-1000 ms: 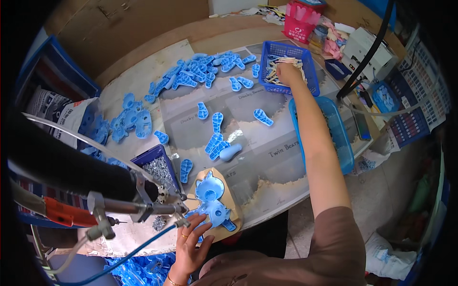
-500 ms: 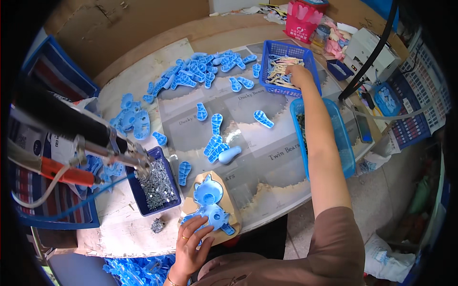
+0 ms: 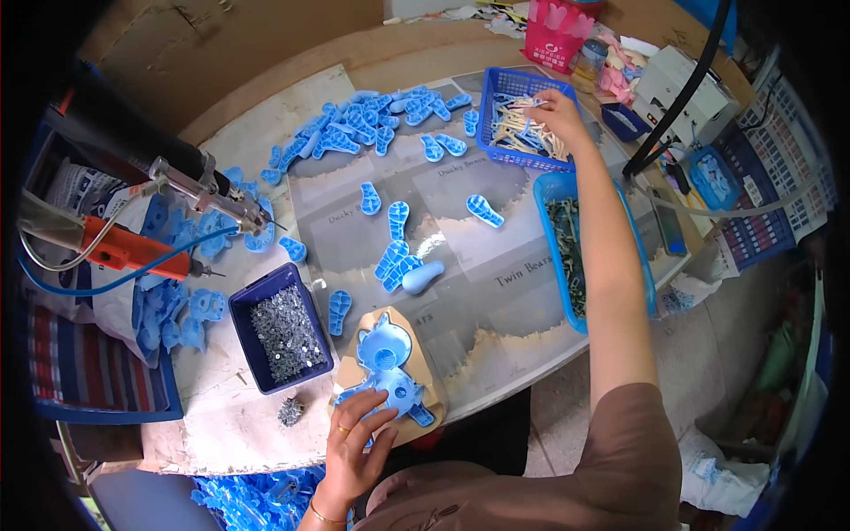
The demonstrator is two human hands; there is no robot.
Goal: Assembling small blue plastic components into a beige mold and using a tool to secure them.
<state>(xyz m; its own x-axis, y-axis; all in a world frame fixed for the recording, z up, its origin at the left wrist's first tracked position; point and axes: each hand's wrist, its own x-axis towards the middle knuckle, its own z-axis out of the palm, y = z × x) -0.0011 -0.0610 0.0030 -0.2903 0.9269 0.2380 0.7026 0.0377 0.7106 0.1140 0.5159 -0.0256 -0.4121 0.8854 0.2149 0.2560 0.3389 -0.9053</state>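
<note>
My left hand (image 3: 357,442) rests its fingertips on the lower edge of a hollow light-blue plastic animal-shaped shell (image 3: 387,358). Its fingers are slightly spread, with the thumb apart. The shell lies hollow side up on a tan block-like fixture (image 3: 429,389) at the table's near edge. Far off to the right, my right hand (image 3: 558,115) is over a blue mesh basket (image 3: 531,161) of thin cream and pale-blue sticks (image 3: 513,128). Thumb and fingers pinch together there; what they hold is too small to make out.
A dark blue tray of small screws (image 3: 285,341) stands left of the fixture, beside a hanging orange power screwdriver (image 3: 133,252). Small blue leg-shaped parts (image 3: 354,128) lie heaped at the back. A turquoise tray (image 3: 651,296) sits under my right forearm.
My right hand has risen slightly out of the sticks, its fingers now pinched. The hanging screwdriver has swung left, away from the screw tray. My left hand stays on the shell.
</note>
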